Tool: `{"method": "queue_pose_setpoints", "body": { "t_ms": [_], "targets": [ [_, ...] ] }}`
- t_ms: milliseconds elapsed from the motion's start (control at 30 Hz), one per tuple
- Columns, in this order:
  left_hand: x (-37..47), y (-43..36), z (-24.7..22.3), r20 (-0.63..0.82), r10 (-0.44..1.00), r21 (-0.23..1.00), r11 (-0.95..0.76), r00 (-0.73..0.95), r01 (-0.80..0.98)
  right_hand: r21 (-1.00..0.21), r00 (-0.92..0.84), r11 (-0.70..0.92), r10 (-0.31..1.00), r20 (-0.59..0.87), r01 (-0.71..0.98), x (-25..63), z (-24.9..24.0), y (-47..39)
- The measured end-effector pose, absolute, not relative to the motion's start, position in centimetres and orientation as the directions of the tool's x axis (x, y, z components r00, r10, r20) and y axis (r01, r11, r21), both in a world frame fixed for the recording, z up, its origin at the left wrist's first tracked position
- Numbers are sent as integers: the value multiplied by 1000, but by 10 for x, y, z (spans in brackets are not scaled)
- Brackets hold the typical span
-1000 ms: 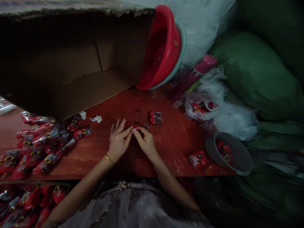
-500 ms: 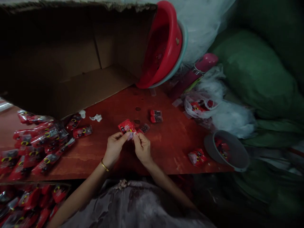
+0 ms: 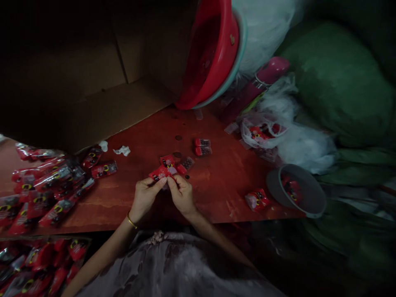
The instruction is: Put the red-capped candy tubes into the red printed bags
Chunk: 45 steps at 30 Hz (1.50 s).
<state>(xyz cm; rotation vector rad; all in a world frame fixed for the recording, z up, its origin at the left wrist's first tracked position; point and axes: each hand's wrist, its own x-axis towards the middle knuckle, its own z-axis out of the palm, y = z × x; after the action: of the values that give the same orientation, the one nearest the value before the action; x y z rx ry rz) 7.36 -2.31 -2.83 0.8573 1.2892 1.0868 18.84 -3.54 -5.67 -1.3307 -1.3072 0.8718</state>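
Observation:
My left hand [image 3: 144, 197] and my right hand [image 3: 182, 195] meet over the near middle of the red table, fingertips pinched together. Between them is a small red printed packet [image 3: 161, 172], its near edge gripped by both hands. Just beyond it another red packet [image 3: 167, 161] shows, partly covered. A small clear case with red and dark contents [image 3: 186, 164] lies to the right of the fingers. Farther back sits a pair of similar small cases [image 3: 202, 147], side by side. What is under my fingertips is hidden.
Filled red packets [image 3: 40, 198] are heaped at left, with more in a box [image 3: 77, 247] below. A large cardboard box [image 3: 139, 97], red basin [image 3: 227, 49] and pink flask [image 3: 247, 93] stand behind. At right are a grey bucket [image 3: 274, 189] and a plastic bag [image 3: 247, 134].
Both hands have shifted slightly left and nearer each other. The gripped packet has turned or folded, and a second red packet now shows behind it. The view has tilted a little.

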Motion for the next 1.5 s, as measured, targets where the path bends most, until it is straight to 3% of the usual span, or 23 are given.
{"method": "queue_pose_setpoints", "body": {
  "t_ms": [267,433,500,567,667,767,833,933,1000,1067,1133,1300,1500],
  "targets": [
    [80,-24,-29,-419,908,853,401,19,-334,-903,101,218,957,272,371,194,-56,-35],
    [72,-17,-23,-490,872,782,442,5,-439,-894,-26,268,960,277,359,209,-50,-28],
    [68,-13,-18,-544,839,729,479,10,-490,-826,-132,362,932,339,433,230,-47,-19],
    [65,-10,-14,-581,812,674,521,60,-523,-680,-255,444,895,365,584,255,-46,-5],
    [63,-8,-10,-584,799,631,557,141,-540,-463,-377,456,890,256,761,286,-52,15],
    [64,-8,-9,-583,795,616,566,165,-548,-386,-419,461,887,194,799,298,-62,21],
    [66,-8,-9,-594,790,610,564,150,-556,-442,-390,457,889,238,772,298,-65,13],
    [67,-8,-9,-604,790,626,553,107,-550,-682,-258,376,926,274,628,293,-62,-11],
    [69,-8,-10,-595,801,658,535,70,-529,-868,-196,252,963,183,428,288,-54,-31],
    [71,-8,-11,-564,825,703,503,36,-502,-972,-213,103,975,57,211,282,-45,-46],
    [73,-8,-13,-513,858,754,460,17,-468,-997,-256,-13,966,-32,75,274,-38,-55],
    [72,-12,-17,-382,924,857,357,6,-373,-979,-301,-199,937,-179,-34,256,-37,-53],
    [72,-17,-19,-369,926,822,367,85,-435,-974,-264,-209,948,-180,-83,244,-45,-47]
  ]
}}
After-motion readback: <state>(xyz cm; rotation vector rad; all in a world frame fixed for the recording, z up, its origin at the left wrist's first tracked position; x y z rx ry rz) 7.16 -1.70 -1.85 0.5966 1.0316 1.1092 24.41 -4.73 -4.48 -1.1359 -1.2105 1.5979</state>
